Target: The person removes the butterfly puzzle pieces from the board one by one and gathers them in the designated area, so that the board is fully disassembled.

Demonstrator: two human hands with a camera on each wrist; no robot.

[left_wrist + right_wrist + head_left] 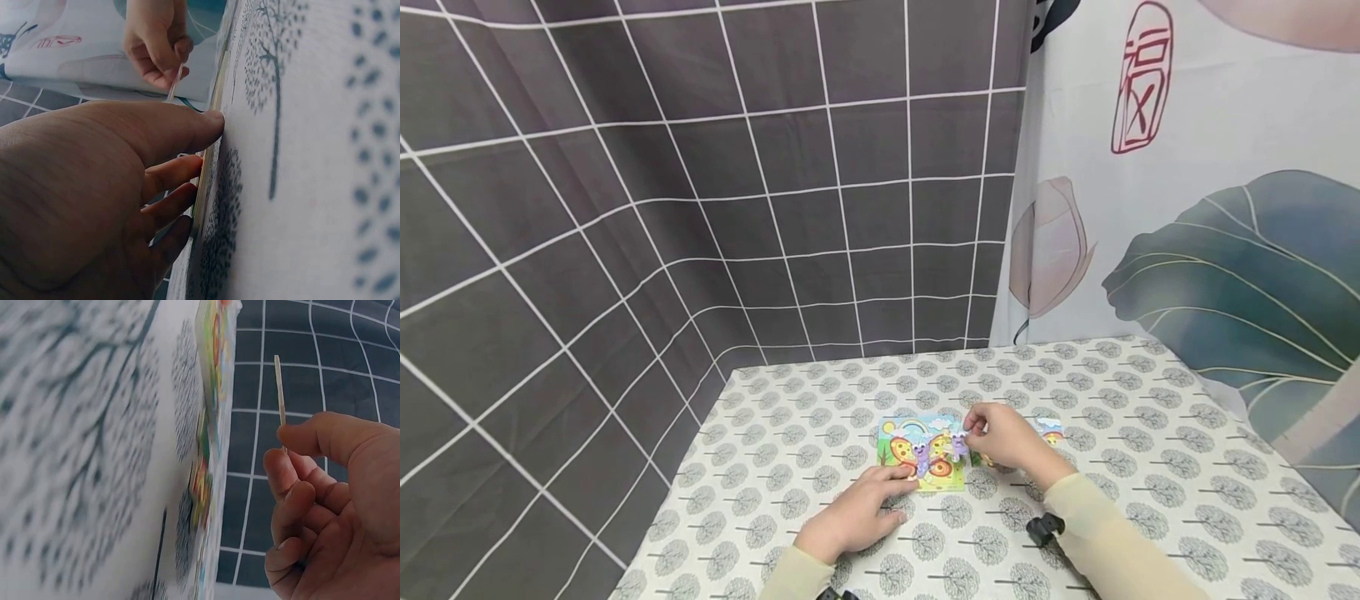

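Observation:
A butterfly picture puzzle (901,426) lies flat on the table, with a rainbow and a purple-bodied butterfly on it. My left hand (863,510) rests at its lower left corner, fingers stretched out over the edge. In the left wrist view, the thumb and fingers touch the puzzle's thin edge (200,194). My right hand (1006,435) pinches a thin puzzle piece (958,447) with purple on its face, raised above the puzzle's right side. Seen edge-on in the right wrist view, the puzzle piece (279,384) sticks up from between thumb and index finger.
Another colourful puzzle board (1050,426) lies to the right, partly hidden behind the right hand. A tree-patterned cloth (820,408) covers the table. Behind it hangs a dark gridded curtain (865,217), with a flower-printed one (1075,108) at the right.

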